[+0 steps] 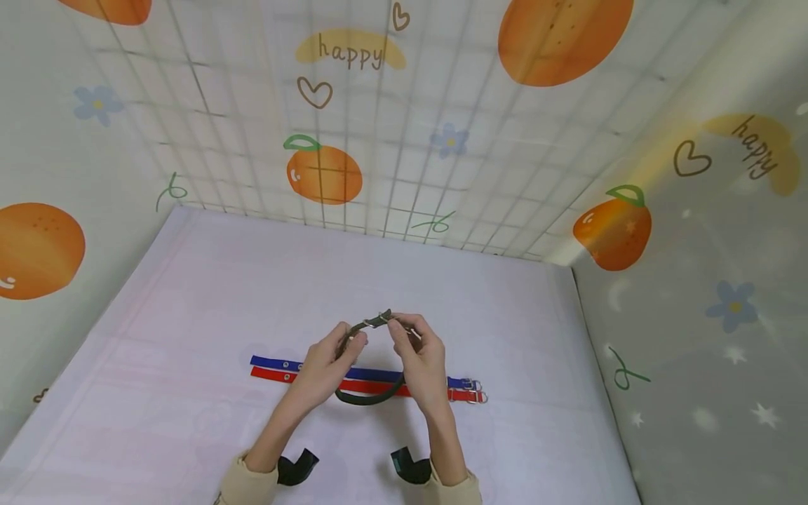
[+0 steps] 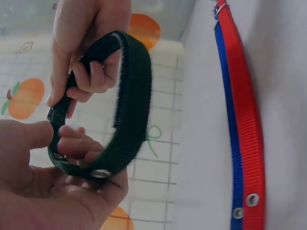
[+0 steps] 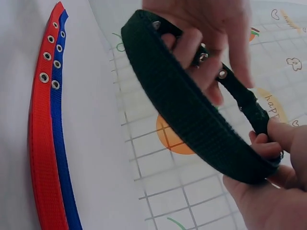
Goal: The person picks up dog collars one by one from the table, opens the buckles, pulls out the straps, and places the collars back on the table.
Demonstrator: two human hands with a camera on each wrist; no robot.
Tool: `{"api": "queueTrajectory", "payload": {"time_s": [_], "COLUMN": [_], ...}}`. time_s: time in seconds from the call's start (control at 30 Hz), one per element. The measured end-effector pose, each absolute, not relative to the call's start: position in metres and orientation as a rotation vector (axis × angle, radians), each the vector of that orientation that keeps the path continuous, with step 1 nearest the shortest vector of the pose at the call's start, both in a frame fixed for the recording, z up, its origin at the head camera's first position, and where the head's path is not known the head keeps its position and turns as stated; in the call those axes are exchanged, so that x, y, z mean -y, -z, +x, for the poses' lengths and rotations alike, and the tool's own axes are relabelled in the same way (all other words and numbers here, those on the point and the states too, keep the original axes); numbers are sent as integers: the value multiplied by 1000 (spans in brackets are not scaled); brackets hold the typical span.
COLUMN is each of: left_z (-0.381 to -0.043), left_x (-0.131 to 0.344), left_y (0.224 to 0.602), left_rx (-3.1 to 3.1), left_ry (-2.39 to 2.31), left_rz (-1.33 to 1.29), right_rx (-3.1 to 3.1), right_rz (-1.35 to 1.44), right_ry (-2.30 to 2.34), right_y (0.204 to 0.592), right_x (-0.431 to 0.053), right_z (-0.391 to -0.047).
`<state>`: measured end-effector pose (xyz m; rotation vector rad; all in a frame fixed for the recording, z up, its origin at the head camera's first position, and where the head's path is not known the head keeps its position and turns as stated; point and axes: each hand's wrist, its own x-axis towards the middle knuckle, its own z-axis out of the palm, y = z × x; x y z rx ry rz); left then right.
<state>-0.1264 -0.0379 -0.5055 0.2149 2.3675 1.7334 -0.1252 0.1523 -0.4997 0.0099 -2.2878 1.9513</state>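
Note:
A dark green webbing collar [image 1: 369,400] is bent into a loop between my two hands, above the table. My left hand [image 1: 330,359] grips the strap where metal eyelets run along it; one eyelet [image 2: 100,173] shows beside its fingers. On the other side, my right hand [image 1: 421,354] pinches the collar near its metal fittings [image 1: 379,320]. The strap's tip sticks up by the right fingertips. In the right wrist view, the broad side of the green collar [image 3: 187,105] faces the camera, and both hands' fingers reach inside the loop.
Behind and below the hands, a blue collar [image 1: 372,374] and a red collar [image 1: 372,386] lie side by side on the white table [image 1: 252,280]. Their buckles are at the right, their eyelets at the left. Printed curtains [image 1: 379,126] enclose the table's back and sides.

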Motion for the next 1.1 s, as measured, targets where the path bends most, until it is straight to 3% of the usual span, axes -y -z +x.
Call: {"api": "queueTrajectory", "payload": {"time_s": [0.4, 1.1], "left_z": [-131, -129], "left_x": [34, 56], "left_y": [496, 518], "left_rx": [-2412, -2316], "left_ry": [-1702, -1772], "left_rz": [304, 21], "right_rx": [2311, 2098], "right_rz": [97, -5], "right_ry": [-1913, -2097], "right_y": [504, 500], "right_x": [-148, -167], "right_z": [-125, -128]}}
